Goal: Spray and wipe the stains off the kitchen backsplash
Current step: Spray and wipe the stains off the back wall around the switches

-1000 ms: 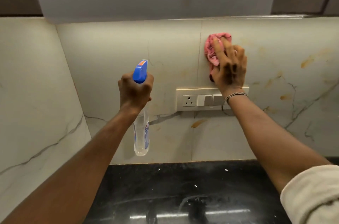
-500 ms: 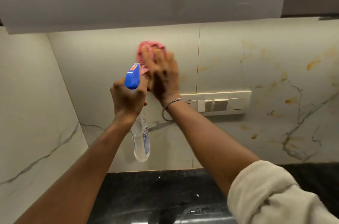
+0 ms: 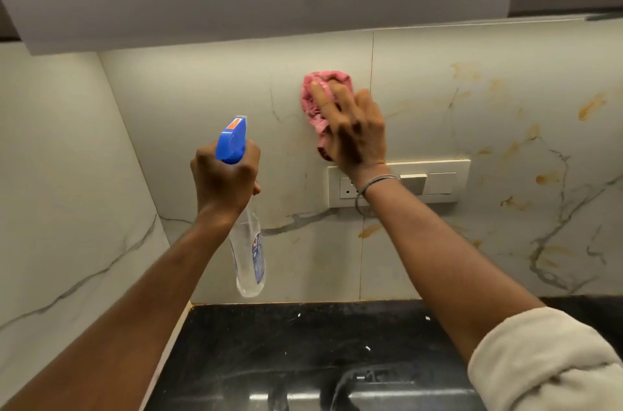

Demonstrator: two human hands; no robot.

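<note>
The right hand (image 3: 354, 131) lies flat, fingers straight, pressing a crumpled pink cloth (image 3: 315, 100) to the cream marble-look backsplash (image 3: 505, 66) just above the white switch panel (image 3: 438, 181). The left hand (image 3: 224, 179) curls round the neck of a clear spray bottle with blue trigger head (image 3: 249, 249), held off the wall. Its blue label is unreadable. Orange stains (image 3: 591, 106) dot the open wall rightward, above the black surface (image 3: 303, 343).

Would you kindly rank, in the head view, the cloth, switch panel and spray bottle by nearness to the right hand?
1. pink cloth, under the right hand
2. switch panel, just below
3. spray bottle, leftward, in left hand
</note>
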